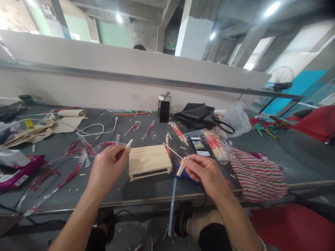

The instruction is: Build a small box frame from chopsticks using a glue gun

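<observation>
A small stand built of pale wooden sticks [149, 157] sits on the dark table between my hands. At its left, my left hand [111, 164] pinches a short whitish piece [129, 143], raised above the table. My right hand [205, 170] is closed on short wooden sticks [180, 169], to the right of the stand. A longer thin stick [172, 150] juts from the same fingers toward the upper left. Beneath the right hand lies a blue object [190, 174], mostly hidden. A metal ruler-like strip [172, 205] hangs over the table's front edge.
Chopsticks in red-printed wrappers [216, 148] and a phone [200, 146] lie at the right. Another phone [164, 111] stands upright behind, near a black bag [196, 115]. Torn wrappers [78, 153] and a white cable [96, 130] cover the left. A striped cloth [259, 174] overhangs the front edge.
</observation>
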`<action>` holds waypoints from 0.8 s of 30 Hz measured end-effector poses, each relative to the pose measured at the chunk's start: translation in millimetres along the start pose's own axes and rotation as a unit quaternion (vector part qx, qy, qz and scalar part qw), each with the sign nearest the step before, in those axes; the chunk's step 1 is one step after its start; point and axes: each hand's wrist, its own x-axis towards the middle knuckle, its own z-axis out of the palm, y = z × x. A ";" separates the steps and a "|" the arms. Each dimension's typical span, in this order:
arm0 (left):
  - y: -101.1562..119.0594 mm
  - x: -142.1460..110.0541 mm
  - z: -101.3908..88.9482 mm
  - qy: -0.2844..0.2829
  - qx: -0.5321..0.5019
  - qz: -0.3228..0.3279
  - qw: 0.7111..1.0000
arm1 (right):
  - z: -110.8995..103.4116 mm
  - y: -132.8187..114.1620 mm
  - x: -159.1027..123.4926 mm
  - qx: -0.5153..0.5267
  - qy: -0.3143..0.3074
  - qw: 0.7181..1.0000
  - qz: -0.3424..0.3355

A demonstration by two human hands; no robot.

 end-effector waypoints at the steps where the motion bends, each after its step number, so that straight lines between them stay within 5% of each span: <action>1: -10.6 3.2 -1.7 -0.011 0.047 -0.007 0.999 | 0.1 -0.1 -0.2 -0.001 0.004 1.000 -0.002; 8: -50.4 -3.1 6.0 -0.161 0.183 -0.071 0.967 | 4.6 0.2 1.3 0.004 0.015 1.000 -0.006; 13: -54.1 -8.4 9.9 -0.176 0.274 -0.068 0.943 | 9.4 2.2 2.6 0.004 0.010 1.000 -0.024; 24: -40.6 -12.3 22.2 -0.177 0.297 -0.066 0.936 | 15.6 5.3 5.1 -0.012 0.010 1.000 -0.025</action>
